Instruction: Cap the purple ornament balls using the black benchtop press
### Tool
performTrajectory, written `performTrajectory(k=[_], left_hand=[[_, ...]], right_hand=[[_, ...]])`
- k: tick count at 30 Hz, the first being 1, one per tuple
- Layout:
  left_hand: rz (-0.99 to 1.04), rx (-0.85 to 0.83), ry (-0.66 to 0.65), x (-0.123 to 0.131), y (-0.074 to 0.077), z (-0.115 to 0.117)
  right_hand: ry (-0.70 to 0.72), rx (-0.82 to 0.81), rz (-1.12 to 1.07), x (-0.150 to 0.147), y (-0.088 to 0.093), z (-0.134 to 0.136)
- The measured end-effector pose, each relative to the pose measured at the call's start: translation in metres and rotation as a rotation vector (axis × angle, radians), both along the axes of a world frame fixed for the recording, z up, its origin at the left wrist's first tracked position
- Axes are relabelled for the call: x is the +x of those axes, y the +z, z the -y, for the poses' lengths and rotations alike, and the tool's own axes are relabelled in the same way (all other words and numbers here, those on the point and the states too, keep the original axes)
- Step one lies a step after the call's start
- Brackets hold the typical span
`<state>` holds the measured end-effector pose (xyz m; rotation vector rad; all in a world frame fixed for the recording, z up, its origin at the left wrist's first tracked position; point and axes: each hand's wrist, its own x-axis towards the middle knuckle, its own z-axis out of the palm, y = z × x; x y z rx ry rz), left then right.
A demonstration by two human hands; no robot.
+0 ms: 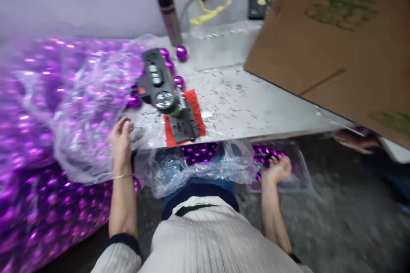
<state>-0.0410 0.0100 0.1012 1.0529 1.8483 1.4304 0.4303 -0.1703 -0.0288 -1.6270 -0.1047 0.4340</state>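
Note:
My left hand (pixel 121 136) is beside the clear plastic bag (pixel 86 106) of shiny purple balls, fingers curled together near the tabletop; whatever they may hold is too small to make out. Over a clear plastic container (pixel 303 170) with purple balls (pixel 265 153) is my right hand (pixel 278 168), its fingers loosely bent and apart, somewhat blurred. Between the hands, a dark grey bench device (pixel 160 81) with round metal parts stands on a red pad (pixel 198 111). A few loose purple balls (pixel 179 82) lie behind it. More purple balls (pixel 200 152) rest in clear plastic on my lap.
Short dark bits are scattered over the white table (pixel 224 106). A dark spray-can-like cylinder (pixel 168 10), a yellow strip (pixel 211 13) and a black box (pixel 260 3) are at the back. A large cardboard box (pixel 336 51) covers the right. Another person's hand (pixel 357 140) shows beneath it.

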Motion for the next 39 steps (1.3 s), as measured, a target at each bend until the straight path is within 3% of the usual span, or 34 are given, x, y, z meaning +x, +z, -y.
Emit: performTrajectory(k=[1,4,8,10,15,21,25,29,32,35,39], left_hand=[[-0.061,0.012,0.02,0.0,-0.002,-0.009],[-0.191,0.067,-0.029,0.0,-0.008,-0.036],[-0.233,0.096,-0.077,0.008,-0.013,-0.065],[-0.286,0.092,-0.112,0.012,-0.014,-0.074],[-0.277,0.05,-0.153,0.015,-0.012,-0.093],[-0.099,0.044,-0.1,0.012,-0.011,-0.101],[0.3,0.034,-0.123,0.02,-0.008,-0.073],[0.732,-0.056,-0.265,0.041,-0.005,-0.019],[0.963,-0.071,-0.291,0.059,-0.003,0.017],[1.06,-0.06,-0.261,0.075,-0.002,0.042],[0.979,-0.068,-0.255,0.091,-0.002,0.067]], right_hand=[[-0.007,0.034,0.06,-0.007,0.012,-0.01],[0.018,0.201,0.523,-0.035,0.047,-0.036],[0.513,0.502,0.95,-0.083,0.088,-0.059],[0.667,0.577,1.054,-0.104,0.1,-0.07],[0.644,0.529,1.02,-0.136,0.109,-0.089],[0.685,0.427,1.089,-0.146,0.113,-0.085],[0.785,0.455,1.177,-0.151,0.123,-0.082],[0.971,0.519,1.151,-0.169,0.135,-0.081],[1.097,0.592,1.122,-0.189,0.142,-0.079],[1.186,0.515,0.986,-0.209,0.143,-0.08],[1.284,0.249,0.7,-0.23,0.135,-0.088]])
